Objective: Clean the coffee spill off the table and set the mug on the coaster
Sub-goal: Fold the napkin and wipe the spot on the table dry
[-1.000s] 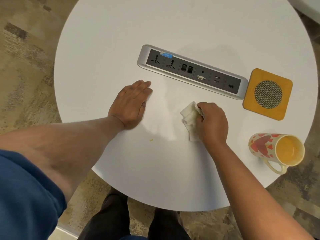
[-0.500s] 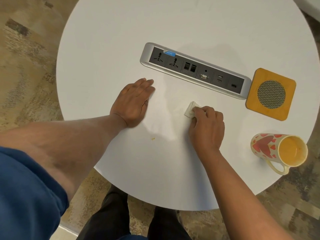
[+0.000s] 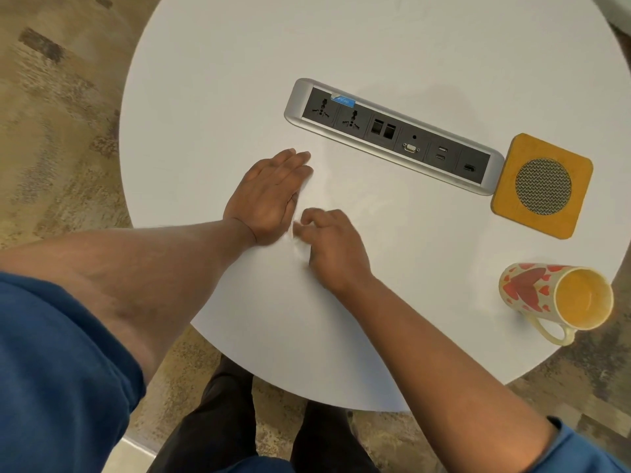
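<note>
Pressing a mostly hidden tissue (image 3: 296, 245) down, curled right hand (image 3: 333, 249) touches flat, open-fingered left hand (image 3: 269, 199); heart-print mug (image 3: 553, 298) lies tipped at right.

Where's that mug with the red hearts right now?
In the head view the mug lies tipped on its side near the table's right edge, open mouth toward the camera. It is just below the orange coaster, not on it, well right of both hands.
</note>
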Demonstrator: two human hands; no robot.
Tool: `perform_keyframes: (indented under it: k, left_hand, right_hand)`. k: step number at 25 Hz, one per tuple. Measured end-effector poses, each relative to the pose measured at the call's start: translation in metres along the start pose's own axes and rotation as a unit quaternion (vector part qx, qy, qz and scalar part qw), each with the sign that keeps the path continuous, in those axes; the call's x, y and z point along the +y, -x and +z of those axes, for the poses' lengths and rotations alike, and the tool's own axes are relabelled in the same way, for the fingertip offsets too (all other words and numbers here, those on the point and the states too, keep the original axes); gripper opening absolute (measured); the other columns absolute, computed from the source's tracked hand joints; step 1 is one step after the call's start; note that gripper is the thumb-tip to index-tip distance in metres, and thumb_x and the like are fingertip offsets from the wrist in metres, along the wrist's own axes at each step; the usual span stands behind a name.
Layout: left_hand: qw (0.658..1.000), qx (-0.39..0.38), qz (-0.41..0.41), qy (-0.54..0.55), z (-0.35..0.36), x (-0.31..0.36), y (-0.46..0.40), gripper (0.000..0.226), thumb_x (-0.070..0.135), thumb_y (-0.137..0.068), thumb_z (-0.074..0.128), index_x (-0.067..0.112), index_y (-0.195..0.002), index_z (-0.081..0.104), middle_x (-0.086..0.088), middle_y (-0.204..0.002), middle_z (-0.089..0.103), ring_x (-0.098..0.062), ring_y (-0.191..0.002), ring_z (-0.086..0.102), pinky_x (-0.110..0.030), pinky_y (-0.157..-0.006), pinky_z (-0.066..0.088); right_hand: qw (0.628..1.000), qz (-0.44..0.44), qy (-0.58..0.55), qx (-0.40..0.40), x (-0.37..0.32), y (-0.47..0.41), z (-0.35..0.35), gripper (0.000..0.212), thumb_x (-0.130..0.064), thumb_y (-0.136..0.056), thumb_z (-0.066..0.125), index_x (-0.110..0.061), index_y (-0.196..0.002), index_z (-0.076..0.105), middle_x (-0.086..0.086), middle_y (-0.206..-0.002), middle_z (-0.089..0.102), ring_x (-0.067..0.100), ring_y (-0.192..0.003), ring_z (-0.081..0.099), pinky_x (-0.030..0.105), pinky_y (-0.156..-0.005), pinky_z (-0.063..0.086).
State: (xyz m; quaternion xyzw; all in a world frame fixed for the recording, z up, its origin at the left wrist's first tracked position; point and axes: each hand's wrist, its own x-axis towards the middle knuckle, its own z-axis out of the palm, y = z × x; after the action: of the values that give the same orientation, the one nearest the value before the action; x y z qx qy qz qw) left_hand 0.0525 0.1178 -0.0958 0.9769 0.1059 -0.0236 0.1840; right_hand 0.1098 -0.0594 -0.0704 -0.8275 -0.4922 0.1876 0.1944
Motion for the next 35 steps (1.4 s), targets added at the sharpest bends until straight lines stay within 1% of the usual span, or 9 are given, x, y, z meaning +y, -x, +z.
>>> perform_keyframes:
  k: [11,14,16,18,25,28,30,33,35]
  left_hand:
    - [1.000,0.006,-0.005,0.008,-0.002,0.001,-0.001,0.048,0.014,-0.098,0.041,0.010,-0.145,0.052,-0.009,-0.160,0.044,-0.033,-0.150,0.038,-0.045,-0.120,0.029]
    - [1.000,0.008,-0.003,0.009,0.000,0.000,-0.002,0.048,0.014,-0.098,0.041,0.010,-0.144,0.052,-0.009,-0.160,0.045,-0.033,-0.150,0.038,-0.045,-0.120,0.029]
    - [1.000,0.006,-0.005,0.008,0.001,-0.001,-0.002,0.048,0.014,-0.098,0.041,0.011,-0.144,0.052,-0.009,-0.160,0.044,-0.032,-0.150,0.037,-0.045,-0.120,0.029]
    - [1.000,0.006,-0.004,0.004,0.001,-0.001,-0.002,0.048,0.013,-0.097,0.041,0.012,-0.144,0.051,-0.008,-0.160,0.044,-0.032,-0.150,0.036,-0.044,-0.120,0.028]
    - [1.000,0.014,-0.005,0.000,0.002,0.000,-0.001,0.049,0.012,-0.095,0.042,0.012,-0.143,0.051,-0.008,-0.160,0.044,-0.032,-0.150,0.037,-0.040,-0.119,0.024]
    - [1.000,0.014,-0.006,0.002,0.002,0.001,-0.002,0.049,0.012,-0.095,0.041,0.012,-0.143,0.051,-0.008,-0.160,0.044,-0.032,-0.150,0.037,-0.040,-0.119,0.024]
    - [1.000,0.013,-0.007,0.001,0.002,0.000,-0.001,0.049,0.012,-0.095,0.042,0.012,-0.143,0.051,-0.007,-0.160,0.044,-0.032,-0.150,0.037,-0.040,-0.119,0.023]
    - [1.000,0.015,-0.009,0.003,0.002,0.000,-0.002,0.049,0.012,-0.095,0.042,0.012,-0.143,0.050,-0.008,-0.160,0.044,-0.032,-0.150,0.037,-0.041,-0.119,0.024]
    - [1.000,0.015,-0.008,0.003,0.002,0.001,-0.001,0.049,0.012,-0.095,0.042,0.012,-0.143,0.051,-0.008,-0.160,0.044,-0.032,-0.149,0.037,-0.042,-0.119,0.025]
  right_hand:
    - [0.978,-0.091,-0.046,-0.181,0.027,0.049,-0.035,0.031,0.010,-0.070,0.065,-0.014,-0.084,0.078,0.000,-0.098,0.073,0.029,-0.088,0.064,0.029,-0.075,0.049]
    - [0.961,0.117,-0.212,-0.135,0.046,0.059,-0.051,0.042,0.012,-0.079,0.058,-0.024,-0.087,0.077,-0.002,-0.096,0.073,0.016,-0.085,0.066,0.026,-0.074,0.049]
    - [0.889,0.264,-0.372,-0.038,0.054,0.061,-0.060,0.049,0.011,-0.086,0.053,-0.033,-0.091,0.072,-0.010,-0.089,0.070,0.009,-0.073,0.061,0.022,-0.063,0.049]
    - [0.849,0.312,-0.426,0.031,0.061,0.059,-0.064,0.053,0.011,-0.088,0.049,-0.036,-0.102,0.068,-0.016,-0.093,0.068,0.005,-0.076,0.060,0.019,-0.063,0.050]
    - [0.904,0.325,-0.215,0.174,0.082,0.057,-0.063,0.048,0.011,-0.084,0.048,-0.031,-0.079,0.070,-0.009,-0.098,0.058,0.007,-0.092,0.059,0.026,-0.081,0.053]
    - [0.900,0.313,-0.242,0.184,0.082,0.059,-0.064,0.041,0.013,-0.081,0.050,-0.017,-0.096,0.073,-0.001,-0.114,0.055,-0.001,-0.102,0.053,0.033,-0.097,0.049]
    - [0.915,0.286,-0.256,0.127,0.081,0.063,-0.063,0.042,0.007,-0.081,0.060,-0.015,-0.117,0.065,0.000,-0.131,0.043,0.003,-0.116,0.046,0.025,-0.106,0.041]
    - [0.939,0.266,-0.196,0.095,0.080,0.066,-0.058,0.051,-0.003,-0.079,0.071,-0.013,-0.127,0.055,0.000,-0.136,0.033,0.007,-0.119,0.040,0.002,-0.098,0.032]
    - [0.938,0.271,-0.158,0.150,0.081,0.066,-0.056,0.038,-0.007,-0.078,0.074,-0.013,-0.113,0.060,-0.004,-0.121,0.044,0.006,-0.105,0.047,0.004,-0.083,0.038]
